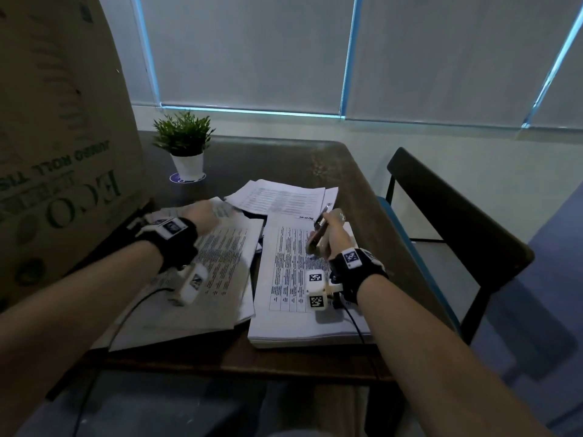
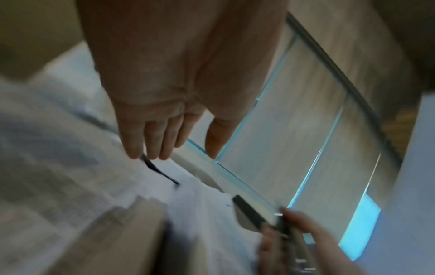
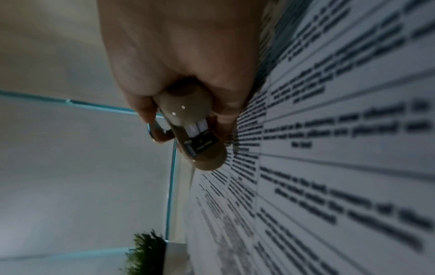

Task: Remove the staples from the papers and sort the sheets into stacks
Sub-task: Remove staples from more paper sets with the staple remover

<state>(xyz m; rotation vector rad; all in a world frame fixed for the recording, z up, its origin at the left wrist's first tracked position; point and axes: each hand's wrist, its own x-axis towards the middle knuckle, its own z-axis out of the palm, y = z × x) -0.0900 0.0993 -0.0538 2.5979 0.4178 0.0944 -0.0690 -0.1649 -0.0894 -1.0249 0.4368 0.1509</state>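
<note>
Three groups of printed sheets lie on the dark table [image 1: 315, 159]: a left stack [image 1: 217, 279], a thick right stack [image 1: 290, 310] with a printed table, and loose sheets [image 1: 284, 197] behind them. My left hand [image 1: 208, 216] is blurred over the far end of the left stack. In the left wrist view its fingers [image 2: 150, 141] reach straight down onto the paper [image 2: 70, 167], the thumb apart. My right hand [image 1: 331, 231] grips a beige staple remover [image 1: 318, 231] with metal parts [image 3: 195, 137], held just above the right stack [image 3: 329, 148].
A big cardboard box [image 1: 63, 137] stands at the table's left, close to my left arm. A small potted plant [image 1: 186, 143] sits at the back. A dark chair [image 1: 457, 216] stands to the right of the table. Cables run from both wrist cameras.
</note>
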